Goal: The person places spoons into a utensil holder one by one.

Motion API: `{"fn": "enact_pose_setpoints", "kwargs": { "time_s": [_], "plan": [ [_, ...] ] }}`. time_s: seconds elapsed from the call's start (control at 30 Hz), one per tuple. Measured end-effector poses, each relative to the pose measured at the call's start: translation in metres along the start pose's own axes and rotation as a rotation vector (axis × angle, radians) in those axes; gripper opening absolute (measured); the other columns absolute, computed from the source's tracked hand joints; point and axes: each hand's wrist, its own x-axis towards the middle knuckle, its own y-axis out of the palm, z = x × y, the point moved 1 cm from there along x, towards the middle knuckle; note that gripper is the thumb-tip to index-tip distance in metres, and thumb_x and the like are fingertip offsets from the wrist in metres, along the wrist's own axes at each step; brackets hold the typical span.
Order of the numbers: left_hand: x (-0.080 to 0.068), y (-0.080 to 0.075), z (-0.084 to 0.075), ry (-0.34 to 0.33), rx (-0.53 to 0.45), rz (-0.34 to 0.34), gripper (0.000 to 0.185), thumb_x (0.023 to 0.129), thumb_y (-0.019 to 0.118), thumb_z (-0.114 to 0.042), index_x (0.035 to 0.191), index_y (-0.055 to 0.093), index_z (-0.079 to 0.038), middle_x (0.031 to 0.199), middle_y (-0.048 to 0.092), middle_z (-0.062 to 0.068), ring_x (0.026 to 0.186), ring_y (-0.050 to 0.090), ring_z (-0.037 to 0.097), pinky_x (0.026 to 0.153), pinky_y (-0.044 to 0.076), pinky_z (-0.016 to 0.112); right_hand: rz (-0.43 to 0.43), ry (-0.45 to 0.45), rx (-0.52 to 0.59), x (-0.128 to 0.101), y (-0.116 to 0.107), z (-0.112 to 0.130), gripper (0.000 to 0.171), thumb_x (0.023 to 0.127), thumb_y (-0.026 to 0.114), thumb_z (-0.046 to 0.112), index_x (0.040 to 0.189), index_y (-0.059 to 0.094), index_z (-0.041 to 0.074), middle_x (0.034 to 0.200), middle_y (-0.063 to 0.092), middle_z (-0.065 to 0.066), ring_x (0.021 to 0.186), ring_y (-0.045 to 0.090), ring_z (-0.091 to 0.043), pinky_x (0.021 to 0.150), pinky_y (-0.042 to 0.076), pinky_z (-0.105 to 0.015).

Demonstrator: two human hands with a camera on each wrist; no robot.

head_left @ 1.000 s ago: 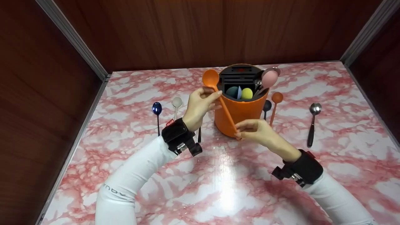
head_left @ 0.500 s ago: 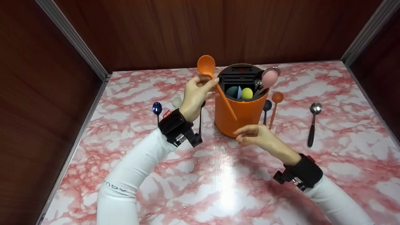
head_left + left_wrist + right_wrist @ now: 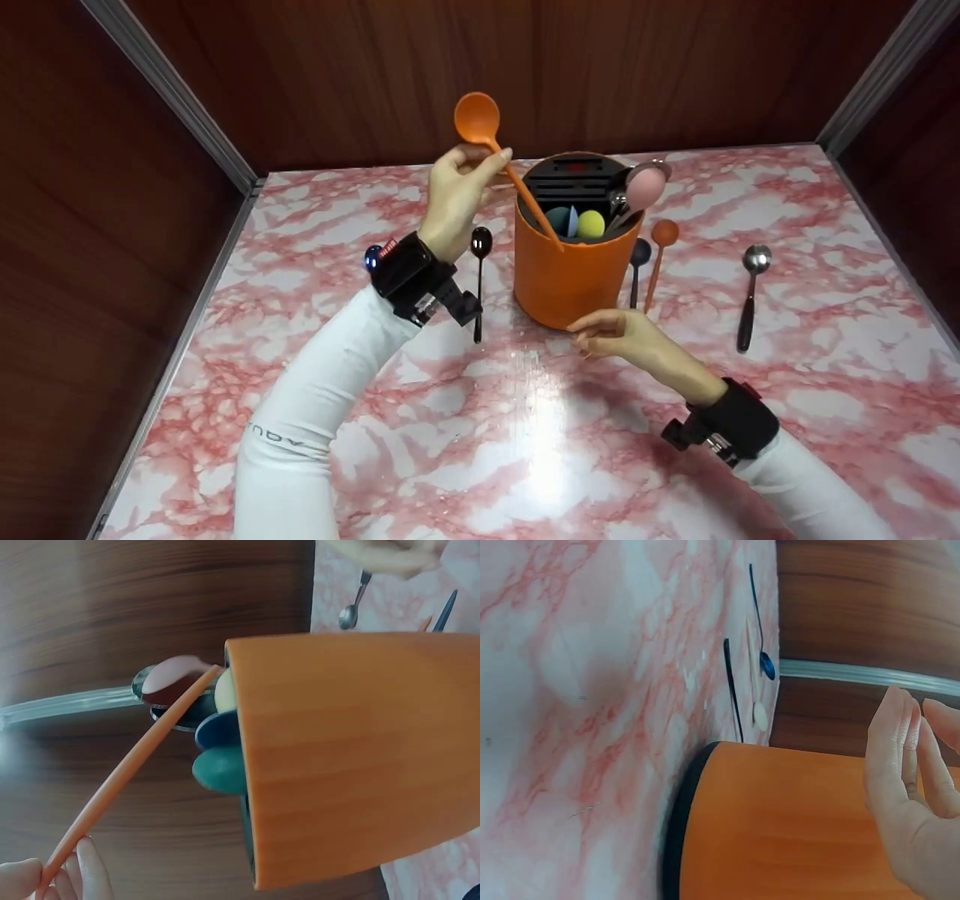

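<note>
Far left of the head view: a blue spoon (image 3: 373,256) lies on the desk (image 3: 315,217), partly hidden behind the left wrist strap.

Left of centre: the left hand (image 3: 454,196) is raised, its grip clamped by thumb and fingertips on the upper stem of the long orange spoon (image 3: 501,160). The spoon's bowl is at upper centre-left of the frame; its stem slants down to the right, and its tip sits at the near rim of the orange holder (image 3: 576,271). In the left wrist view the stem (image 3: 127,769) runs diagonally to the holder's mouth, close to the spoon heads already inside.

Risk 1: the pinch is high on a long stem, so the tip has leverage. In my judgement, a slight wrist rotation could land the tip on the rim or outer wall instead of in a compartment.

Risk 2: the compartments are crowded with a yellow head (image 3: 592,223), a teal head and a pink spoon (image 3: 646,187). The tip could jam against them or lever one out.

A black spoon (image 3: 480,276) lies just beside the holder's left side.

Right of centre: the right hand (image 3: 625,336) hovers near the holder's base, fingers loosely curled, grip apart and holding nothing. The right wrist view shows it close to the wall (image 3: 795,825), not touching.

Risk 3: the holder is unbraced, so a sideways push from the spoon could shift or tip it.

Right side: a dark spoon (image 3: 637,268), a small orange spoon (image 3: 658,255) and a steel spoon (image 3: 749,296) lie on the desk.
</note>
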Motion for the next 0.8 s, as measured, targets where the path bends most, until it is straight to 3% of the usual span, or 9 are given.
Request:
{"fn": "enact_pose_setpoints", "kwargs": {
  "time_s": [0.3, 0.57, 0.8],
  "plan": [
    [0.008, -0.004, -0.01, 0.034, -0.032, -0.03, 0.007, 0.086, 0.061, -0.001, 0.086, 0.054, -0.004, 0.075, 0.057, 0.005, 0.065, 0.061, 0.013, 0.07, 0.06, 0.031, -0.022, 0.023, -0.014, -0.004, -0.002, -0.007, 0.039, 0.088, 0.061, 0.012, 0.119, 0.054, -0.009, 0.091, 0.065, 0.005, 0.085, 0.064, -0.006, 0.078, 0.056, -0.021],
    [0.015, -0.005, -0.017, 0.067, -0.02, -0.07, 0.007, 0.086, 0.062, -0.002, 0.086, 0.056, -0.004, 0.078, 0.058, 0.005, 0.067, 0.061, 0.014, 0.072, 0.059, 0.03, -0.022, 0.038, 0.013, -0.006, -0.003, -0.012, 0.041, 0.088, 0.061, 0.012, 0.12, 0.051, -0.012, 0.09, 0.065, 0.004, 0.084, 0.064, -0.006, 0.083, 0.057, -0.035],
    [0.021, -0.005, -0.022, 0.089, -0.04, -0.09, 0.008, 0.086, 0.061, -0.002, 0.091, 0.054, -0.002, 0.08, 0.057, 0.006, 0.066, 0.061, 0.015, 0.073, 0.06, 0.032, -0.033, 0.031, 0.011, -0.008, -0.004, -0.015, 0.037, 0.088, 0.06, 0.01, 0.118, 0.054, -0.009, 0.09, 0.066, 0.003, 0.085, 0.065, -0.011, 0.081, 0.058, -0.033]
  ]
}}
